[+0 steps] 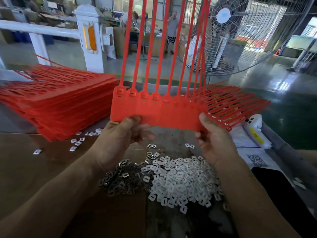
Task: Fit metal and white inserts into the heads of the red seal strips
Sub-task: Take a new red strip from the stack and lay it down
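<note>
The red seal strips [154, 115], one joined sheet, are held upright above the table, the left hand [123, 134] pinching the lower left edge and the right hand [214, 140] gripping the lower right edge, hands well apart. Keep the sheet flat so each head [121, 92] faces up, then seat pieces from the metal inserts [120, 182] and white inserts [180, 182] below. A QR code [257, 159] shows at right; no legible text.

Both forearms raised toward twelve o'clock; left hand [120, 134] and right hand [214, 140] each pinching with curled fingers.
</note>
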Available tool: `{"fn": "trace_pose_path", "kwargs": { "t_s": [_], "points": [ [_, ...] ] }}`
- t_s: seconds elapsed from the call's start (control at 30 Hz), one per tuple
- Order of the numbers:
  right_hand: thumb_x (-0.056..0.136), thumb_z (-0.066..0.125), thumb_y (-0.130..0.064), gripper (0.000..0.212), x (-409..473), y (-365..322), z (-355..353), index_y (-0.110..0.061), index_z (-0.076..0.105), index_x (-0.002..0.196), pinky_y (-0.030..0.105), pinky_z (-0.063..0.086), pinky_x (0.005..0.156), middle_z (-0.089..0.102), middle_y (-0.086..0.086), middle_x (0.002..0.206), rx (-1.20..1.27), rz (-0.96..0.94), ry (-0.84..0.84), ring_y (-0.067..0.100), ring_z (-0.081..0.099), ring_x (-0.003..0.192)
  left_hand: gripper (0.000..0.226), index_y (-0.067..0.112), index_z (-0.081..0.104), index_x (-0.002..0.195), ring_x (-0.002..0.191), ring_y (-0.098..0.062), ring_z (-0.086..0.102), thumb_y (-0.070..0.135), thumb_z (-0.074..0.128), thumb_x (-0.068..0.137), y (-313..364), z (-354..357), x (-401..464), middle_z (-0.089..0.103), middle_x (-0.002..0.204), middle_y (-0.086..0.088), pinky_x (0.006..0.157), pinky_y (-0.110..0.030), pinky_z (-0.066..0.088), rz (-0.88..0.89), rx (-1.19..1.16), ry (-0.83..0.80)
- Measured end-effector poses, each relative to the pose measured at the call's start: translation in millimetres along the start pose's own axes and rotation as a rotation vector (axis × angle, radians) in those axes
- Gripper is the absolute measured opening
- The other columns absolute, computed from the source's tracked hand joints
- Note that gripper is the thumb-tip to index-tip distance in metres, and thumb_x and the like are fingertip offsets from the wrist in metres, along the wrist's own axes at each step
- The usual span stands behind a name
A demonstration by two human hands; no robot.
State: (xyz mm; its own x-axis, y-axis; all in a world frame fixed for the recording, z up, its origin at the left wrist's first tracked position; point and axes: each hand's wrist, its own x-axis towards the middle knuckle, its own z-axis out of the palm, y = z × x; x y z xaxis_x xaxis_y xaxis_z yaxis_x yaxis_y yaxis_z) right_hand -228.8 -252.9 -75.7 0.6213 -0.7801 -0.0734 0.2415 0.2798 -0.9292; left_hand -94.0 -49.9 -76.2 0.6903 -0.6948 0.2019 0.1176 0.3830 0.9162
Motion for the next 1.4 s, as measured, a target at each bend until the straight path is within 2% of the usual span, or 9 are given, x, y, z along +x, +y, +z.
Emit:
{"fn": "trace_pose_path", "kwargs": {
  "t_s": [0.23,0.43,0.57,0.7,0.8,0.9,1.0,1.17,1.4],
  "points": [
    [0.093,0.076,-0.020,0.016,0,2,-4,-0.007,0.065,0.090,0.024,0.049,0.041,0.072,0.009,0.065,-0.262,-0.130,0.107,0.018,0.064,0.046,0.016,0.020,0.079,0.080,0.059,-0.017,0.066,0.034,0.074,0.086,0,-19,9,0.071,0.074,-0.007,0.048,-0.022,0.044,0.034,0.074,0.194],
    [0.095,0.073,-0.018,0.015,4,3,-9,-0.005,0.066,0.091,0.026,0.049,0.040,0.071,0.007,0.062,-0.340,-0.153,0.134,0.018,0.064,0.045,0.021,0.016,0.072,0.075,0.044,-0.007,0.046,0.029,0.073,0.092,-1,-40,14,0.061,0.055,-0.003,0.046,-0.017,0.038,0.109,0.487,0.345],
    [0.097,0.071,-0.017,0.013,4,4,-11,-0.006,0.067,0.091,0.026,0.050,0.040,0.073,0.010,0.064,-0.409,-0.129,0.134,0.021,0.068,0.049,0.026,0.014,0.076,0.080,0.050,-0.009,0.047,0.035,0.070,0.094,0,-48,14,0.060,0.057,0.003,0.055,-0.027,0.041,0.057,0.666,0.358],
    [0.098,0.068,-0.018,0.013,3,3,-14,-0.007,0.068,0.093,0.028,0.054,0.043,0.074,0.014,0.066,-0.490,-0.066,0.120,0.023,0.069,0.050,0.028,0.020,0.076,0.075,0.055,-0.016,0.057,0.040,0.069,0.094,2,-54,12,0.067,0.062,-0.007,0.060,-0.038,0.048,0.006,0.829,0.328],
    [0.099,0.067,-0.017,0.011,1,2,-14,-0.007,0.067,0.094,0.028,0.054,0.042,0.075,0.015,0.068,-0.509,-0.051,0.115,0.024,0.070,0.051,0.030,0.021,0.075,0.072,0.051,-0.011,0.058,0.041,0.069,0.093,0,-55,11,0.068,0.061,0.000,0.058,-0.032,0.046,-0.001,0.920,0.329],
    [0.099,0.067,-0.017,0.011,0,2,-14,-0.007,0.068,0.096,0.027,0.052,0.040,0.075,0.012,0.068,-0.558,-0.042,0.118,0.022,0.069,0.050,0.028,0.024,0.076,0.074,0.061,-0.020,0.066,0.043,0.069,0.093,-2,-56,12,0.070,0.063,0.001,0.063,-0.037,0.052,-0.028,0.969,0.339],
    [0.098,0.068,-0.021,0.011,1,4,-17,-0.011,0.071,0.094,0.022,0.041,0.036,0.072,0.005,0.060,-0.659,-0.073,0.146,0.011,0.061,0.040,0.026,0.025,0.075,0.073,0.065,-0.019,0.067,0.042,0.070,0.092,-6,-57,13,0.070,0.064,0.004,0.063,-0.034,0.050,-0.047,1.018,0.331],
    [0.095,0.070,-0.029,0.011,4,9,-20,-0.020,0.073,0.091,0.024,0.044,0.052,0.069,-0.004,0.055,-0.805,-0.128,0.149,0.007,0.064,0.044,0.024,0.025,0.075,0.077,0.069,-0.010,0.063,0.043,0.070,0.091,-10,-54,15,0.069,0.071,0.008,0.065,-0.031,0.045,-0.039,1.170,0.334],
    [0.094,0.071,-0.030,0.010,3,8,-24,-0.021,0.074,0.089,0.025,0.042,0.052,0.066,-0.006,0.051,-0.943,-0.146,0.140,0.003,0.060,0.042,0.030,0.024,0.070,0.072,0.067,-0.013,0.061,0.048,0.069,0.091,-7,-52,14,0.066,0.069,0.006,0.061,-0.032,0.044,-0.089,1.299,0.308]
  ]
}}
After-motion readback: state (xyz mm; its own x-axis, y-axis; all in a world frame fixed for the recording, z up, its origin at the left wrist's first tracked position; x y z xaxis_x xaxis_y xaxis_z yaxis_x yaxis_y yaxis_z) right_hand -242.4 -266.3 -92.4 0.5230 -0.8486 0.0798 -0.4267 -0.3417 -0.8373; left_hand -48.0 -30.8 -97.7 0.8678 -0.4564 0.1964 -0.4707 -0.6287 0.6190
